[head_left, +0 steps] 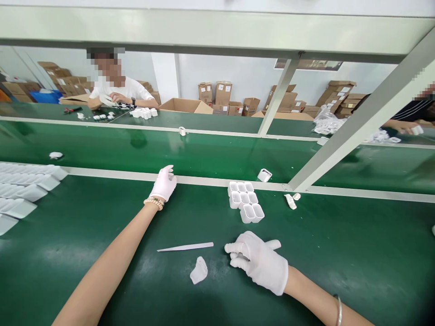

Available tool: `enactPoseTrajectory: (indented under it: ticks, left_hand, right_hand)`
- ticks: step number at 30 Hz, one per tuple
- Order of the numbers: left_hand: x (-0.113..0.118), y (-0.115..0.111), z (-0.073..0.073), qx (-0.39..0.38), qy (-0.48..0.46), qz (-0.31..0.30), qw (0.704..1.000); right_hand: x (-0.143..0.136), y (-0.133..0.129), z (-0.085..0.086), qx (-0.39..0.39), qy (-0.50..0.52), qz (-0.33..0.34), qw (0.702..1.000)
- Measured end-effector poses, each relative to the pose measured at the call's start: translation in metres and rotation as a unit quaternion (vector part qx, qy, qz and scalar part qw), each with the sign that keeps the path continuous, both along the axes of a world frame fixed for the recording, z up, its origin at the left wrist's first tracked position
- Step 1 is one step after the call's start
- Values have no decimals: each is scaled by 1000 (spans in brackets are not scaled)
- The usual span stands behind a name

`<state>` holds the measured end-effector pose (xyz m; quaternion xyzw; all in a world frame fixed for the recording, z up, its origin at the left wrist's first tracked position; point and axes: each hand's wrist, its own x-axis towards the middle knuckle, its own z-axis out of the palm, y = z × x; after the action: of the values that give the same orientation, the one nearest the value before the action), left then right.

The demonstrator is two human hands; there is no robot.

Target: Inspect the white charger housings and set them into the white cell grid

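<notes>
My left hand (163,184), in a white glove, reaches over the light rail (112,175). Its fingers are bent and apart, and nothing shows in them. My right hand (260,262), also gloved, hovers low over the green table, fingers curled. A rounded white piece (273,244) sticks out behind its knuckles; its kind is unclear. White tweezers (186,247) lie left of this hand, nearest its fingertips. Below them rests a crumpled white piece (199,270), perhaps a finger cot. Beyond my right hand stand several open white cups (248,212) in short rows.
Rows of white cases (25,192) line the left side. A white case (264,175) sits beyond the rail, near a slanted post (340,136). Small white scraps (290,201) lie before the post. Across the green belt, a co-worker (120,90) handles white parts.
</notes>
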<state>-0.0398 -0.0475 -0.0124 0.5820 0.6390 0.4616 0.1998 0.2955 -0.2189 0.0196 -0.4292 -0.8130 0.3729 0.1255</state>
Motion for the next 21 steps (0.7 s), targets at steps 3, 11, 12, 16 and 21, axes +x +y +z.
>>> enactPoseTrajectory:
  ticks: [3,11,12,16,21]
  left_hand:
    - [-1,0,-1,-1,13,-4,1000]
    - [1,-1,1,-17,41,-2,999]
    - [1,-2,2,-17,44,-3,999]
    - [2,-3,3,-21,59,-2,998]
    - [3,-3,3,-24,75,-3,997]
  right_hand:
    - [3,-5,2,104,-89,52,989]
    - [-5,-11,3,172,-142,35,974]
    - [-7,-10,4,166,-135,20,977]
    - [-13,-9,13,126,-110,8,986]
    - [-12,-7,22,104,-131,-11,986]
